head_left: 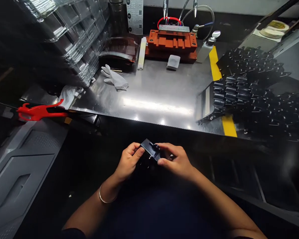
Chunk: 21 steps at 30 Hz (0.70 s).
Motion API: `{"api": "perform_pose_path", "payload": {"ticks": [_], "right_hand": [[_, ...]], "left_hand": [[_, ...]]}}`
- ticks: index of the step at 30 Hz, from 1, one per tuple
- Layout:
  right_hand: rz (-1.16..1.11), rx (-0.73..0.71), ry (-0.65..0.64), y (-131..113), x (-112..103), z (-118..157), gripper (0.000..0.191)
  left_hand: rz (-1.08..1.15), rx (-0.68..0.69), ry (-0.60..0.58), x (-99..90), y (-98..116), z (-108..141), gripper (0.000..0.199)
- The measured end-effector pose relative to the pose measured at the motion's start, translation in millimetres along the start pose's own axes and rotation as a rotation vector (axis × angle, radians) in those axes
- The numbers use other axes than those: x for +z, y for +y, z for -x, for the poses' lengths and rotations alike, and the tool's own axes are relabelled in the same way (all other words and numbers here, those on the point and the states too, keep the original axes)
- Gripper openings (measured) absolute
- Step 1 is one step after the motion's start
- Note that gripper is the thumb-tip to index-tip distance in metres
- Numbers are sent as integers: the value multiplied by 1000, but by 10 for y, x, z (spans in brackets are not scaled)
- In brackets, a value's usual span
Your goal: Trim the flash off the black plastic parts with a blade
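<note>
Head view: left fingers (pixel 136 150) pinch the black bracket (pixel 149 148) firmly at its near end, thumb on top.
Right fingers (pixel 164 162): narrowly curled around the far end, just beside its round knob (pixel 156 146).
Hands: left hand (pixel 128 162) and right hand (pixel 176 162) steady it together.
Bracket: held just in front of the steel workbench (pixel 149 106).
Workbench: rows of black parts (pixel 249 93) on its right, orange fixture (pixel 171 43) at its back.

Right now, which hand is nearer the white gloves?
Left. The left hand is in front of the bench, nearly below the white gloves in view; the right hand is farther right of them.
</note>
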State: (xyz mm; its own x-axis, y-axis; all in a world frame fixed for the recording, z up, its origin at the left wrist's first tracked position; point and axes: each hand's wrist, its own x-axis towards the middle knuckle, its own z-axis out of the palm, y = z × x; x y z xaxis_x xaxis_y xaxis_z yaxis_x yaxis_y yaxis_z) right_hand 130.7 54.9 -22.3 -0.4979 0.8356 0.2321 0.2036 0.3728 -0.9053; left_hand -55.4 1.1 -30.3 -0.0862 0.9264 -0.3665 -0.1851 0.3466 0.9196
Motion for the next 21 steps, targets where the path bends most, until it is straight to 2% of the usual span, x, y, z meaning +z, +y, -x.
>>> {"api": "perform_pose_path", "payload": {"ticks": [3,6,10,15,17,19,21], "right_hand": [[-63,105,-50,-6,-77,43,34],[-30,55,-91,-18,-124,90,24],[7,-1,-185,-14,-137,141,21],[136,56,-200,23,-151,147,22],[132,132,-170,5,-151,151,24],[89,191,-149,-37,-144,168,26],[46,156,-173,-84,-127,194,31]], "left_hand": [[-32,-4,-75,-44,50,-13,41],[-145,57,-185,-38,153,-1,31],[-204,88,-281,5,209,15,18],[-240,104,-387,27,174,54,13],[-228,108,-361,34,159,67,12],[-200,112,-281,40,145,67,12],[-178,111,-213,42,134,58,15]]}}
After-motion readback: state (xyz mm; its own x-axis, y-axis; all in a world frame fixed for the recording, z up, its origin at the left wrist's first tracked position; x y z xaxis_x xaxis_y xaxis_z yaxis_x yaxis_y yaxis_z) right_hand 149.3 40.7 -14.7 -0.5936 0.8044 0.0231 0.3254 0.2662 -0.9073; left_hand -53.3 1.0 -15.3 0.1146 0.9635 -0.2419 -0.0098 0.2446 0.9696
